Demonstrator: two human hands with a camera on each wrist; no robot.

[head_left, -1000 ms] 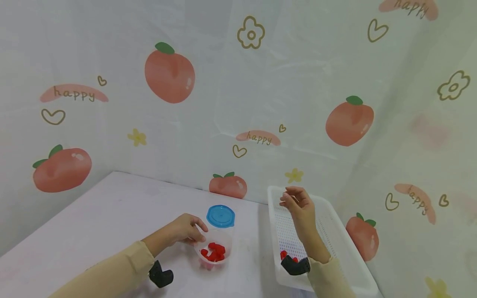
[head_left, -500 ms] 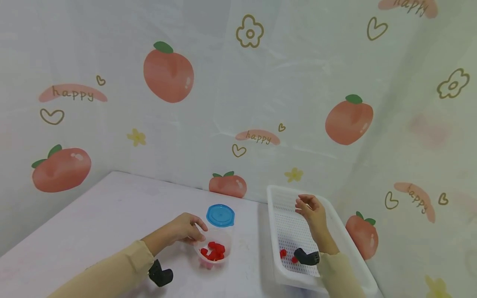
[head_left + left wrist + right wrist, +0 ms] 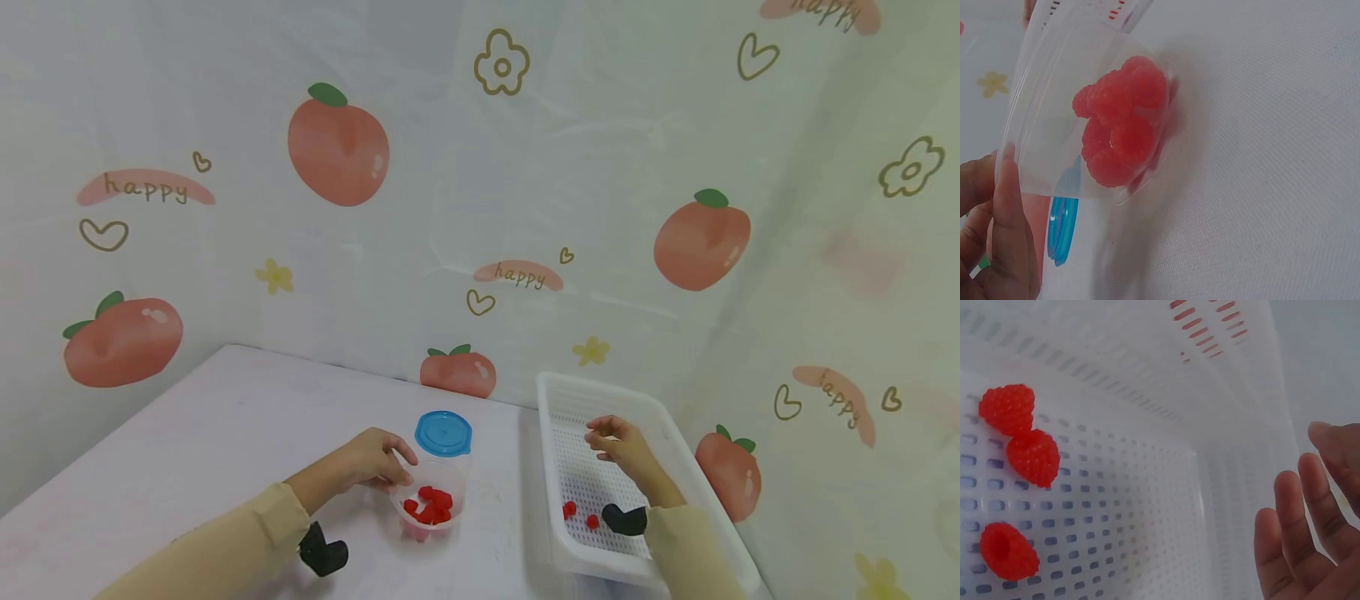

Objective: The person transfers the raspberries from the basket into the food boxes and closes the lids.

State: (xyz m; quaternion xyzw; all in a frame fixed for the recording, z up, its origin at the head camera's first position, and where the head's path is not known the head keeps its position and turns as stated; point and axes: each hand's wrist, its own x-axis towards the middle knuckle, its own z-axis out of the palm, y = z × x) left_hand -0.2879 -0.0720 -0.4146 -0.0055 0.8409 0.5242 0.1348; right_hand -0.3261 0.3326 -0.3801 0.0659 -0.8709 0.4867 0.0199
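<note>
My left hand point(image 3: 371, 460) pinches the rim of a clear plastic tub point(image 3: 1047, 119) standing on the table. Several raspberries point(image 3: 1119, 119) lie at the bottom of that tub. Over a white perforated basket point(image 3: 549, 467) hovers my right hand point(image 3: 621, 446), its fingers loosely bent and nothing between them. In the right wrist view, three raspberries are seen on the basket floor: two touching, with the upper raspberry point(image 3: 1008, 409) against a lower raspberry point(image 3: 1034, 457), and a hollow-ended raspberry point(image 3: 1010, 551) apart from them.
A blue lid point(image 3: 444, 433) lies flat on the white table point(image 3: 262, 425) just behind the tub. The basket's raised walls stand to the right, near the printed backdrop point(image 3: 420, 208). Each wrist carries a black mount point(image 3: 324, 552).
My right hand has moved right, then lowered into the basket area, uncovering the raspberries near its front. The left hand and tub have stayed put.
</note>
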